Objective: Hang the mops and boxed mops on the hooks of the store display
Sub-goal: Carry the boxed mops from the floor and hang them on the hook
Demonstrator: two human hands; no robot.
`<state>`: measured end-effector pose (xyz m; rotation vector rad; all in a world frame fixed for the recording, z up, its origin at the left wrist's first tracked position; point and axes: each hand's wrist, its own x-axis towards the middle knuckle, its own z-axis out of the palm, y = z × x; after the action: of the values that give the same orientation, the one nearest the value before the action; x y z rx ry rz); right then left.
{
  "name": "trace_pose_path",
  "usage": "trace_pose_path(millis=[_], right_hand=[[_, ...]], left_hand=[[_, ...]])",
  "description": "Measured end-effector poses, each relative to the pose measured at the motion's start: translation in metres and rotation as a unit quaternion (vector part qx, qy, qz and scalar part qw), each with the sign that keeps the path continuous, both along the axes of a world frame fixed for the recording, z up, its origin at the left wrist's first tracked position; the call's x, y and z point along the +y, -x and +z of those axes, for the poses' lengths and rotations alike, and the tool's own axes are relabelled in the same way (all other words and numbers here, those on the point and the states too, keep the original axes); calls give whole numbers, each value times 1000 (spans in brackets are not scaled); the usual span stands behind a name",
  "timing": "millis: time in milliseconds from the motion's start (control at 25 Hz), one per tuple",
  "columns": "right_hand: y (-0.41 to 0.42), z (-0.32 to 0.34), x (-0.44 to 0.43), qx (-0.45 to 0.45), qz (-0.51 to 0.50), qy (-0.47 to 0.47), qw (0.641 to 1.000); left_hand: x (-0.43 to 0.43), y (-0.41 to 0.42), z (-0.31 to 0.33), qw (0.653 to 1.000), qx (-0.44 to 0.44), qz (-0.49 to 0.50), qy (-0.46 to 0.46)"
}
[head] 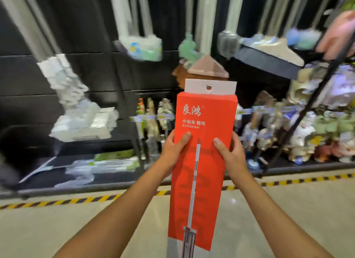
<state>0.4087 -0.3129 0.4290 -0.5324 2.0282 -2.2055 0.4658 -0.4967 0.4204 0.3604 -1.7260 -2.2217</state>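
Left hand [172, 150] grips the left edge of the red box [204, 127], with its thumb flat on the front. Right hand [234, 156] grips the right edge the same way. The box stands up tall in the air in front of the person and is not hung yet. A white tab [192, 86] sticks out of its top, and the tab has a small round hole [208, 87]. Just behind the tab is a brown mop head [208, 67]. More mops [76, 104] hang on the black wall [23, 75], all blurry. Down low, yellow and black tape [76, 201] runs along the pale floor [57, 229].
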Motion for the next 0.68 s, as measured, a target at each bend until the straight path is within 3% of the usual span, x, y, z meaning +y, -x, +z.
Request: trace_pose_path(millis=[160, 320, 680], right_hand=[[-76, 19, -124, 20, 165, -12, 986], [-133, 73, -249, 99, 255, 20, 962], [-253, 90, -514, 148, 474, 5, 868]], left_hand=[[-113, -130, 3, 993, 14, 114, 10], [-205, -239, 9, 975, 22, 212, 55], [-365, -408, 10, 902, 6, 427, 66]])
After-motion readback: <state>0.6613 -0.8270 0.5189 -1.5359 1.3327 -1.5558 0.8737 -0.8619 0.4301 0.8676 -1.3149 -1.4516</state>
